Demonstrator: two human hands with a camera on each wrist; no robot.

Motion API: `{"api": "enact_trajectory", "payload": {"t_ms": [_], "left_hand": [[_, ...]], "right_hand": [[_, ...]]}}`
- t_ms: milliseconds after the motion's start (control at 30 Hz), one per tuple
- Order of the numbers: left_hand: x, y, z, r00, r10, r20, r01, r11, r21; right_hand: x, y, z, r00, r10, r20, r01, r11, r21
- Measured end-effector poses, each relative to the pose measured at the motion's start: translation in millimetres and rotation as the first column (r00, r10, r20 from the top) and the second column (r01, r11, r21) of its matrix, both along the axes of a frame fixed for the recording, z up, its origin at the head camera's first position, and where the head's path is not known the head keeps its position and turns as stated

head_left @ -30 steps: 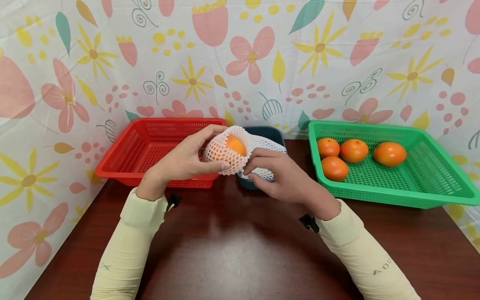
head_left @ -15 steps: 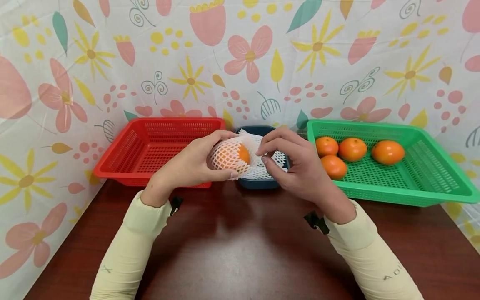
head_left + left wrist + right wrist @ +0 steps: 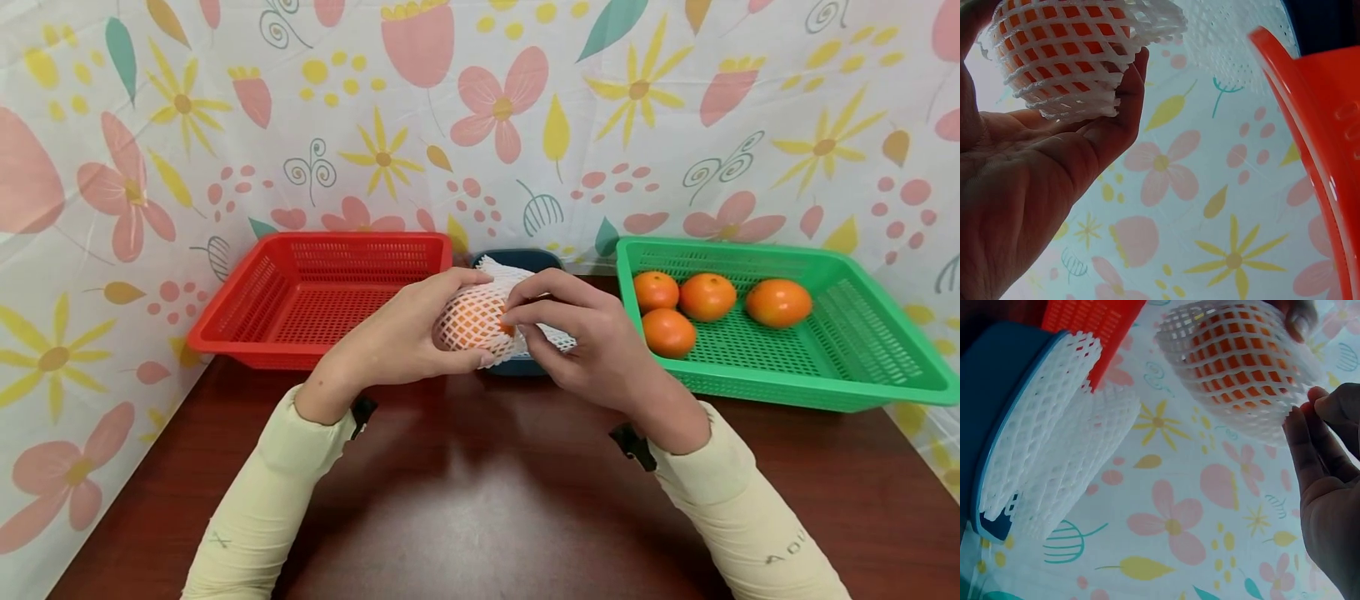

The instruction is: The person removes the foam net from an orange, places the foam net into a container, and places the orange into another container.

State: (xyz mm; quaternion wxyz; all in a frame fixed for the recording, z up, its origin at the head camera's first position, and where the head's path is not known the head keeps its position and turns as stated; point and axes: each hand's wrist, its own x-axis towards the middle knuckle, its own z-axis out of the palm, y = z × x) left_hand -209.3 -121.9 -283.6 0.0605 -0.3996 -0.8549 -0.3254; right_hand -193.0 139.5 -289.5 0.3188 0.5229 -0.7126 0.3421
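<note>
An orange (image 3: 474, 320) sits inside a white foam net sleeve (image 3: 1241, 359), its skin showing through the mesh. My left hand (image 3: 408, 329) holds the netted orange from the left, thumb low and fingers over the far side. At the sleeve's right end, my right hand (image 3: 581, 337) pinches the net's edge between thumb and fingertips. In the right wrist view those fingertips (image 3: 1310, 403) meet at the mesh rim. More white foam nets (image 3: 1079, 437) stick out of a dark blue bin (image 3: 997, 394) behind the hands.
A red basket (image 3: 315, 357) stands at the back left. To the right is a green basket (image 3: 787, 387) with several oranges (image 3: 705, 297) in its left and middle part. The brown tabletop (image 3: 480, 500) extends toward me, and a flowered cloth (image 3: 480, 125) hangs behind.
The netted orange and left hand have shifted right and slightly down. My right hand drew back from the net, then came in again to its edge; less bare orange shows.
</note>
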Motion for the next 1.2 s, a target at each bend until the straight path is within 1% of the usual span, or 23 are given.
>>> {"api": "enact_trajectory", "payload": {"t_ms": [200,300,400,600,767,867,1067,1200], "left_hand": [[3.8,4.7,1.1,1.000,-0.018,0.006,0.018,1.000,0.021],[5.7,6.1,1.1,1.000,-0.018,0.008,0.018,1.000,0.013],[6.9,7.5,0.8,1.000,-0.011,-0.004,0.011,1.000,-0.002],[6.9,8.4,0.5,1.000,-0.002,-0.028,0.002,1.000,0.004],[7.5,9.9,-0.2,1.000,-0.001,-0.027,0.002,1.000,0.024],[8.0,11.2,-0.5,0.999,0.006,-0.035,-0.005,1.000,0.030],[8.9,13.1,0.0,0.999,0.029,-0.045,-0.026,0.998,0.057],[11.0,14.7,-0.3,0.997,0.048,-0.055,-0.044,0.995,0.085]], "right_hand": [[-1.7,4.1,-0.8,1.000,0.000,0.000,0.000,0.999,0.038],[-2.4,5.8,-1.8,1.000,-0.001,0.015,0.000,0.998,0.065],[-3.5,7.5,-3.1,0.999,-0.005,0.039,0.001,0.996,0.088],[-5.0,9.9,-6.7,0.994,-0.050,0.096,0.033,0.985,0.169],[-5.4,8.8,-9.3,0.990,-0.101,0.103,0.077,0.973,0.219],[-6.0,8.2,-9.9,0.989,-0.112,0.099,0.087,0.970,0.227],[-7.5,5.2,-9.5,0.990,-0.100,0.098,0.077,0.973,0.219],[-7.3,4.1,-9.3,0.985,-0.128,0.116,0.099,0.968,0.230]]}}
